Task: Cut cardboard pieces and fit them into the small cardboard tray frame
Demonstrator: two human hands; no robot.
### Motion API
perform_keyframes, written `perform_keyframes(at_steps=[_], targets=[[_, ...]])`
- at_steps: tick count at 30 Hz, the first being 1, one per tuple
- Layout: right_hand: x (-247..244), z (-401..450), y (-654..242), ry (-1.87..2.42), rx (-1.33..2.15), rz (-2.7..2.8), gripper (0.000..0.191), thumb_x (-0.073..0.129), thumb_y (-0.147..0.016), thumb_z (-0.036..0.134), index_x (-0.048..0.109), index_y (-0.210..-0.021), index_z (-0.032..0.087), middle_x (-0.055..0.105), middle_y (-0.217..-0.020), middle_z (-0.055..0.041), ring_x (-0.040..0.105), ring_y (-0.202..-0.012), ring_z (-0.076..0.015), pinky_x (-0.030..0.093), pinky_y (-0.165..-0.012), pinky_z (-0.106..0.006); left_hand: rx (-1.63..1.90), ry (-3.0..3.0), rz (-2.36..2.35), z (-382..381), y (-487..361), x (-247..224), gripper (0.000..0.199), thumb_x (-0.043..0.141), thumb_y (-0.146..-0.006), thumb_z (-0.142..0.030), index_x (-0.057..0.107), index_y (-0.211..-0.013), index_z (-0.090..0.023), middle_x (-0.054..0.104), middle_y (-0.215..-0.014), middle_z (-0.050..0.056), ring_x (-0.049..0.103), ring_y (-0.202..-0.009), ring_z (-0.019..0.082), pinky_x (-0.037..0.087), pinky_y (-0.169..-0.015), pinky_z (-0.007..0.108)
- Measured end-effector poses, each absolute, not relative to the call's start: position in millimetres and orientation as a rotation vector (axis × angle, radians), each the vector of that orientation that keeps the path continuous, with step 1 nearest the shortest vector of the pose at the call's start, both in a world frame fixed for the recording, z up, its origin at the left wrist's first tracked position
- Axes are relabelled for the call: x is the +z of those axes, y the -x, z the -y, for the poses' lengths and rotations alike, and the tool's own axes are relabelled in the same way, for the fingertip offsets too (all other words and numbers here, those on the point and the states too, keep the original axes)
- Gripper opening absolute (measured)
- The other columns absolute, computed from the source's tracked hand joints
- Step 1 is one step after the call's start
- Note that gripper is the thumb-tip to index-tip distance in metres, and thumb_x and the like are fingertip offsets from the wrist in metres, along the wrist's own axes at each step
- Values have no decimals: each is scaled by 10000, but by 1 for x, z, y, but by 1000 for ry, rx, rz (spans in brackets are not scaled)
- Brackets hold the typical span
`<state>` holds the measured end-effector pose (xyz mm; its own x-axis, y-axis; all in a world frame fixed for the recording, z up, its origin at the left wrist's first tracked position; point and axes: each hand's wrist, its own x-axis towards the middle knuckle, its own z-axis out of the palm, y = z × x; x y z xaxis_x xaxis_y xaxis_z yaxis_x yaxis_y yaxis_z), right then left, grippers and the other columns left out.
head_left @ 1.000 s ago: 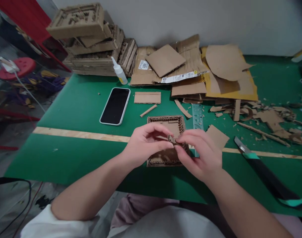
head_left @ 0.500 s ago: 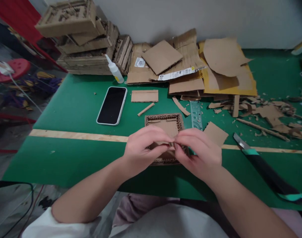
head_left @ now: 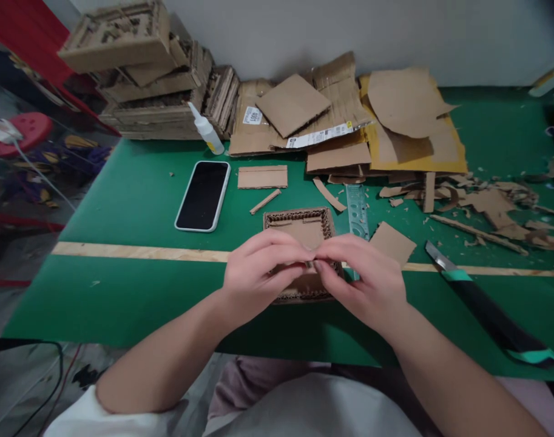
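Note:
Both my left hand [head_left: 261, 270] and my right hand [head_left: 365, 276] are closed in a pinch, fingertips meeting above a shallow cardboard box [head_left: 299, 217]. Between them they grip a small cardboard piece [head_left: 309, 264], mostly hidden by the fingers. The box is open at the top, with corrugated edges lining its inner walls. To the right of it lie a clear green ruler [head_left: 357, 209], partly behind my right hand, and a cardboard square [head_left: 393, 243]. A cardboard rectangle [head_left: 262, 176] and a thin strip [head_left: 265, 201] lie beyond the box.
A utility knife [head_left: 486, 309] lies at right, blade out, near cardboard scraps [head_left: 495, 206]. At left are a phone [head_left: 202, 195] and a glue bottle [head_left: 207, 130]. Stacked cardboard boxes [head_left: 122, 48] and flat cardboard sheets [head_left: 295, 106] stand along the wall.
Both hands remain over the box; the fingertips have shifted slightly and cover more of the small cardboard piece. The whole view has moved a little.

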<state>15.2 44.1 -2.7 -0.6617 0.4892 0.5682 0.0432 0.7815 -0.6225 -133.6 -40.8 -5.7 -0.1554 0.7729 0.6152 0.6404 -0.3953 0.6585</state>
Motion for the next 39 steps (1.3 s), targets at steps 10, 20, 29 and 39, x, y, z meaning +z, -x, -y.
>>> perform_keyframes(at_steps=[10,20,29,39], targets=[[-8,-44,-15,364,689,2226,147,558,-742,42,571,-811,171,633,-758,-42,584,-721,-121,505,-645,-256,1522,-2066,-1634,44,133,-6,146,651,-743,-37,657,-841,-145,674,-801,54,653,-744,134,552,-679,222],[1,-43,-15,572,1104,2119,102,533,-798,138,591,-866,189,618,-788,-7,595,-717,-78,522,-560,-149,1710,-2075,-1606,43,131,-8,234,654,-724,-2,638,-882,-174,672,-824,26,648,-826,155,556,-742,292],[-1,-43,-13,428,805,2095,166,579,-781,136,643,-927,179,667,-829,-50,627,-735,-102,547,-612,-208,1686,-2028,-1717,48,133,-7,237,653,-713,5,643,-867,-176,674,-845,15,646,-757,116,547,-689,217],[-9,-41,-18,394,575,2153,247,609,-732,89,635,-964,167,671,-867,-62,621,-794,-131,540,-715,-254,1616,-2251,-1702,51,130,-10,240,638,-743,-13,648,-941,-149,662,-895,55,637,-831,143,553,-751,257]])
